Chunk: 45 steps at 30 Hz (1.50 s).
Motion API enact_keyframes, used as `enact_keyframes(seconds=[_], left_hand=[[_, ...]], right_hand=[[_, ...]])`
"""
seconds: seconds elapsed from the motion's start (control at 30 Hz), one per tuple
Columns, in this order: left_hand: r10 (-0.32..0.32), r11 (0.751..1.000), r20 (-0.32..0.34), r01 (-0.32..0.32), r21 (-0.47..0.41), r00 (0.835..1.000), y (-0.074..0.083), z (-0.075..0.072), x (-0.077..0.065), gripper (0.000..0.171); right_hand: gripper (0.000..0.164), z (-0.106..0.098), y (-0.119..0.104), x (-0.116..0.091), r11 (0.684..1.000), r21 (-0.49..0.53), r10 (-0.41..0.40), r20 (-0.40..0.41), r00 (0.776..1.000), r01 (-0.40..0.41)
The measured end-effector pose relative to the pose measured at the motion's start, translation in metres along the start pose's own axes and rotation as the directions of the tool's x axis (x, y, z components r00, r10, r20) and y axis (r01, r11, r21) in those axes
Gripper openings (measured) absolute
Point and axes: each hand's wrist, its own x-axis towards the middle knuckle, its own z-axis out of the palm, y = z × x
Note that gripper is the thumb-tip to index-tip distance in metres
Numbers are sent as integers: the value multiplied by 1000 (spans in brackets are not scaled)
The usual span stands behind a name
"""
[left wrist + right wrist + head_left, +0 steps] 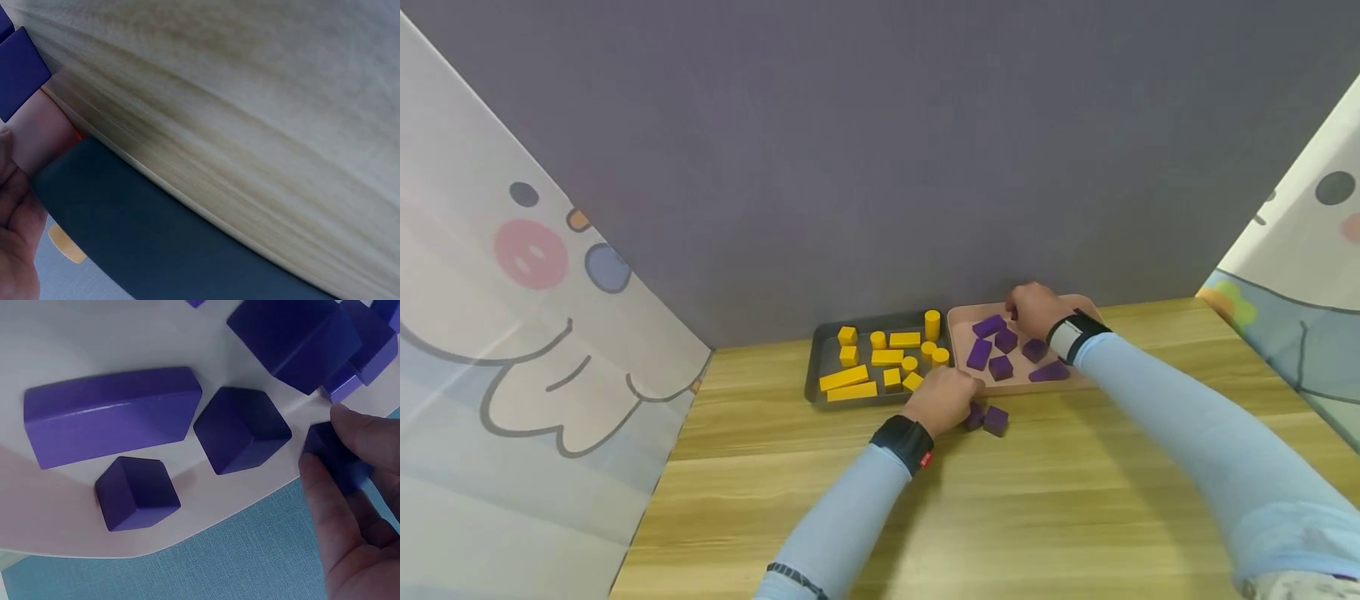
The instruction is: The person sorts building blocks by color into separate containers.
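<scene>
My right hand (1036, 310) is over the far side of a pink tray (958, 325). It pinches a dark purple block (331, 453) between thumb and fingers, close to the tray's rim in the right wrist view. My left hand (943, 398) is low in front of the trays, beside a purple block (973, 415) that it partly covers. A purple cube (996, 421) sits on the table just to its right. In the left wrist view the left hand (15, 231) is cut off at the edge, so I cannot tell whether it grips anything.
Several purple blocks (979, 354) lie in the pink tray. Against its left side stands a dark grey tray (812, 367) with several yellow blocks (847, 377). Behind both trays rises a grey wall (880, 167); the wooden table (760, 467) extends in front. Printed panels (475, 333) flank the table.
</scene>
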Motion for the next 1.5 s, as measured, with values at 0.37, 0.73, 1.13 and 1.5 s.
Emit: enact_keyframes(seconds=[0.37,0.73,1.13,1.5], left_hand=[[23,1000,-6,-23,-8,1000,2,2,3,19],[44,999,5,-45,17,999,-2,1,8,19],[35,999,2,-35,30,999,-16,5,12,15],[-46,999,19,46,-8,999,-30,10,18,18]], right_hand=[[26,2,9,-3,996,15,91,40,995,-92],[23,-5,-3,-29,999,32,-1,3,1000,1],[67,19,-44,-115,976,-2,-216,-110,970,217],[96,64,-57,-158,947,-84,-304,73,950,309]])
